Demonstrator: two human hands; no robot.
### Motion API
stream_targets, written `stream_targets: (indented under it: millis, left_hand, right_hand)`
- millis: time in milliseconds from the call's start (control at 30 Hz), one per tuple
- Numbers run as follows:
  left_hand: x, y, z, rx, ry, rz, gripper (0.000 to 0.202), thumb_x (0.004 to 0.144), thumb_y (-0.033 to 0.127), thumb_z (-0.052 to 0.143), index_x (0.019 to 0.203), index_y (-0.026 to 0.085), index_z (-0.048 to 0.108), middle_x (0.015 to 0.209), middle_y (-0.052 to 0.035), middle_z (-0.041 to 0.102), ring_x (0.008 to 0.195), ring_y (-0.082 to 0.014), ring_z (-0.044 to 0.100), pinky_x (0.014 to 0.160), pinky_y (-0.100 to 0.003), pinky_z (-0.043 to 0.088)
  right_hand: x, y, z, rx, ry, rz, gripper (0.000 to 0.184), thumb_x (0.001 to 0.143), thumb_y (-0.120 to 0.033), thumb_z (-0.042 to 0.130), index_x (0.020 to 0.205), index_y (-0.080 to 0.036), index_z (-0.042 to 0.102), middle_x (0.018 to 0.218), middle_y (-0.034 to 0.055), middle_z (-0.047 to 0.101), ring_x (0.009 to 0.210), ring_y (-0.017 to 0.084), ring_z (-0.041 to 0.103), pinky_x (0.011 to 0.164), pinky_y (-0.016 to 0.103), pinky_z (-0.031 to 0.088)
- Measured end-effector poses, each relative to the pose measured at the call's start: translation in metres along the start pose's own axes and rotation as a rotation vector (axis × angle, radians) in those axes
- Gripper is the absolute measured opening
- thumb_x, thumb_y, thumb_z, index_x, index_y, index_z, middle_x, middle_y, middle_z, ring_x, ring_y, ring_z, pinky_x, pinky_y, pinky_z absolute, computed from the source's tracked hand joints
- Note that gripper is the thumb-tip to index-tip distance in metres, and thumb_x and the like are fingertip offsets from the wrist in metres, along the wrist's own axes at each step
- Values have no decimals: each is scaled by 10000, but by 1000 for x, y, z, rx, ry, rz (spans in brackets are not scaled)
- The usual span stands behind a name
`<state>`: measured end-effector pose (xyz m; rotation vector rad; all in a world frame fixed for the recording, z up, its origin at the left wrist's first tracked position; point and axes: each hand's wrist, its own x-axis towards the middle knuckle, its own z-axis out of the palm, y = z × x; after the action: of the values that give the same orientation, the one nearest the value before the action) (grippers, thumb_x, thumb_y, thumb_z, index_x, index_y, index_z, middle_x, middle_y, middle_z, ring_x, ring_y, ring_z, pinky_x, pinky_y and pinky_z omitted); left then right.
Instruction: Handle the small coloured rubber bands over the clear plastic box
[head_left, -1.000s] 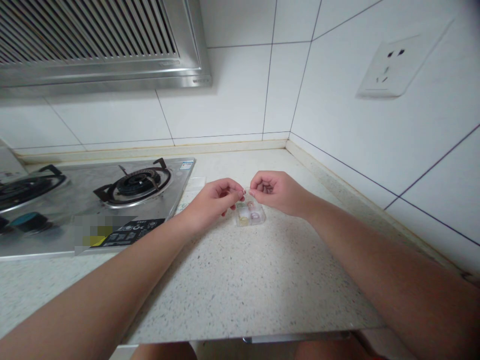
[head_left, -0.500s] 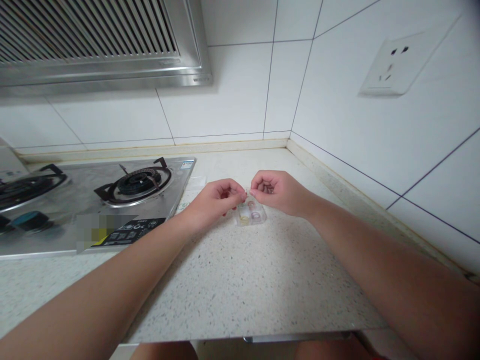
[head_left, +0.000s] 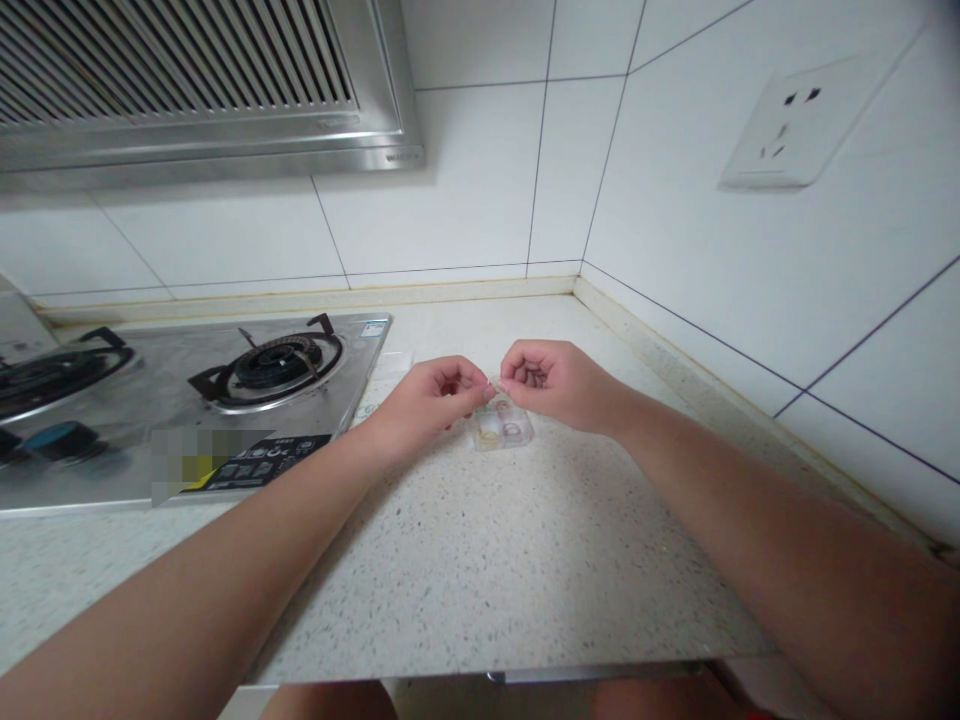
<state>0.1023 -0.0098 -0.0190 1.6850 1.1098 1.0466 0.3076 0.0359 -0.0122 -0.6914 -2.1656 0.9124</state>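
My left hand point(head_left: 444, 398) and my right hand point(head_left: 551, 382) meet above the counter, thumb and forefinger pinched on each, the fingertips almost touching. Whatever sits between the fingertips is too small to name. Just below them on the counter lies a small clear plastic box point(head_left: 502, 443) with compartments. Small ring-shaped pieces show inside it, a yellowish one point(head_left: 488, 438) at the front left and a purple one point(head_left: 513, 430) at the front right. My fingers partly hide the back of the box.
To the left is a gas stove point(head_left: 169, 400) with a burner point(head_left: 277, 365) and a knob point(head_left: 61, 442). A clear flat piece point(head_left: 394, 367) lies beside the stove's edge. A range hood point(head_left: 225, 90) hangs above; a socket point(head_left: 795, 125) is on the right wall.
Almost nothing differs. Both hands hold the same pinch over the box, with only a very slight shift of the fingertips.
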Motion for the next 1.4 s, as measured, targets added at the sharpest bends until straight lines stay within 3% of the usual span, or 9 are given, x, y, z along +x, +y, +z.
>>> stream_targets:
  millis: [733,1400]
  left_hand:
    - [-2,1,0,-10,-4,-18,131,857,284,630,861,153,636,791,-16,628,630,-90,523,499,-193,367]
    - [-3,2,0,-11,-12,-18,94,848,246,601,852,156,627,797,-14,629,629,-88,522,502,-194,371]
  right_hand:
    - [0,2,2,15,-3,5,150,890,-318,631,897,-170,655,662,-11,602,585,97,511,533,247,379]
    - [1,-3,3,-7,1,13,137,885,-294,620,874,-161,651,655,-4,618,575,95,515,523,244,375]
